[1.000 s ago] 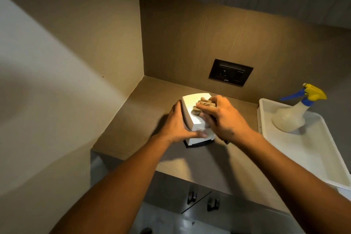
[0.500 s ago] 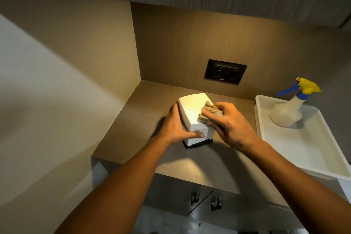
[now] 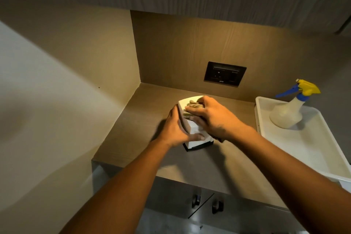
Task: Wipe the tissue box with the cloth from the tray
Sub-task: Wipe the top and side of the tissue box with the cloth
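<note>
A white tissue box (image 3: 193, 128) with a dark base stands on the brown counter (image 3: 152, 104), tipped a little to the left. My left hand (image 3: 175, 129) clasps its left side, thumb across the front face. My right hand (image 3: 212, 118) presses a bunched beige cloth (image 3: 193, 107) onto the top of the box, near its left edge. Most of the cloth is hidden under my fingers. The white tray (image 3: 303, 142) sits on the counter to the right.
A spray bottle (image 3: 290, 108) with a yellow and blue trigger stands at the back of the tray. A black wall socket (image 3: 225, 73) is in the back panel. Walls close the counter's left and back; cabinet doors with dark handles (image 3: 207, 202) are below.
My right hand has slid the cloth from the right side of the box top across to the left. My left hand keeps its hold on the box.
</note>
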Motion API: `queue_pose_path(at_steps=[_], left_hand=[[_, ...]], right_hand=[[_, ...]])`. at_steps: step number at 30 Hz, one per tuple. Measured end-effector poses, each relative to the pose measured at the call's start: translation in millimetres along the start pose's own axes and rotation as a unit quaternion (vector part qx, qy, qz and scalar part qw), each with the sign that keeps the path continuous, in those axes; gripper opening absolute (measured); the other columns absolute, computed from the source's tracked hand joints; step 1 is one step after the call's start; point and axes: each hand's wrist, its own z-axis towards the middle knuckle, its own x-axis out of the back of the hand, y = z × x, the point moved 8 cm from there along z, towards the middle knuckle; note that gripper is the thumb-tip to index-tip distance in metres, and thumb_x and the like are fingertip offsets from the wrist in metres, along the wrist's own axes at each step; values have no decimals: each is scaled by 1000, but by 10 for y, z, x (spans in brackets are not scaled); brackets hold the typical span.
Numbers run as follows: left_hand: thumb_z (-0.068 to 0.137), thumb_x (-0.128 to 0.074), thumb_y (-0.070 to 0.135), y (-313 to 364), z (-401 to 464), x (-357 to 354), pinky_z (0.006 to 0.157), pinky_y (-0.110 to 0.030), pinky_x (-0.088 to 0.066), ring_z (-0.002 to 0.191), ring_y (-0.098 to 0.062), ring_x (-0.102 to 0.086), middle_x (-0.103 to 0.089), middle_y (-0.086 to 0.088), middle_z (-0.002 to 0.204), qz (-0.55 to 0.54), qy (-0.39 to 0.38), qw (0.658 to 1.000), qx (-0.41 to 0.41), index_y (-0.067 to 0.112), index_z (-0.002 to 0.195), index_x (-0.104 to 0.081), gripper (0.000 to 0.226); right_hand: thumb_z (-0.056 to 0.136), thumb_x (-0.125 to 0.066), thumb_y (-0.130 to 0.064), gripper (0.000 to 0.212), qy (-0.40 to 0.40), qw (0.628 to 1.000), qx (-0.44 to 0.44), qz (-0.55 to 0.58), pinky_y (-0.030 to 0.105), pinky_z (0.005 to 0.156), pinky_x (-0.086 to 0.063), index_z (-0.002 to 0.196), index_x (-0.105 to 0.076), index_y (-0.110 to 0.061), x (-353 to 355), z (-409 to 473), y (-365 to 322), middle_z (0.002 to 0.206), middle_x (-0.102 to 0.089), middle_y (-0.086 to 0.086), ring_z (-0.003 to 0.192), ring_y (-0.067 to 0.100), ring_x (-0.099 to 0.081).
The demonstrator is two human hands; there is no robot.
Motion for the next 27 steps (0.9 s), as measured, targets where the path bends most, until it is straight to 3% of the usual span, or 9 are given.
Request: queue_pose_path(at_steps=[3,5,10,12,18,20,23,27], left_hand=[[36,-93,73,23,22,8,105,-36,-49,132,-16,-49,-47,7,144,17,11,1000,-17,31,147,-31,134],[34,-94,73,15,22,11,106,-39,-48,132,-16,-48,-46,6,145,6,13,1000,-15,30,148,-29,138],[40,-99,61,-17,19,-10,112,-47,-44,139,-21,-42,-42,0,153,-6,9,1000,-9,27,153,-21,142],[40,-99,60,-30,15,-13,112,-47,-44,140,-22,-42,-42,-1,154,-4,11,1000,-7,26,154,-22,142],[37,-97,61,14,27,2,104,-41,-50,130,-18,-49,-49,2,144,-4,23,1000,-12,27,148,-29,135],[37,-96,65,33,35,-8,103,-37,-50,129,-16,-50,-48,3,141,14,23,999,-20,26,145,-32,131],[36,-97,67,-7,37,-12,107,-42,-47,131,-16,-46,-45,4,143,1,12,1000,-17,27,147,-29,136],[40,-100,60,-23,33,-25,111,-40,-42,138,-19,-41,-40,0,152,-11,3,1000,-12,28,154,-20,142]], right_hand=[[95,-43,-51,37,13,999,-51,-12,33,67,-46,129,-56,-40,-52,268,-37,102,-46,2,89,18,-48],[96,-47,-48,36,17,994,-110,2,32,71,-45,129,-57,-39,-51,366,171,101,-44,1,90,18,-48],[98,-47,-46,41,18,962,-268,44,35,83,-49,135,-56,-30,-53,304,616,118,-50,9,94,23,-52],[98,-47,-47,40,22,964,-263,21,35,80,-49,133,-57,-32,-34,177,541,113,-48,7,91,22,-52],[98,-43,-49,41,19,990,-138,16,35,78,-45,135,-54,-34,-88,149,-40,109,-41,2,100,22,-47],[99,-44,-46,39,5,989,-145,9,36,75,-44,134,-55,-34,-91,326,-34,104,-37,0,98,22,-47],[98,-46,-44,39,5,982,-187,11,39,77,-46,134,-56,-33,-95,429,184,102,-37,1,96,24,-49],[96,-49,-48,40,43,957,-285,34,40,83,-51,132,-58,-32,-64,261,615,117,-49,8,98,26,-54]])
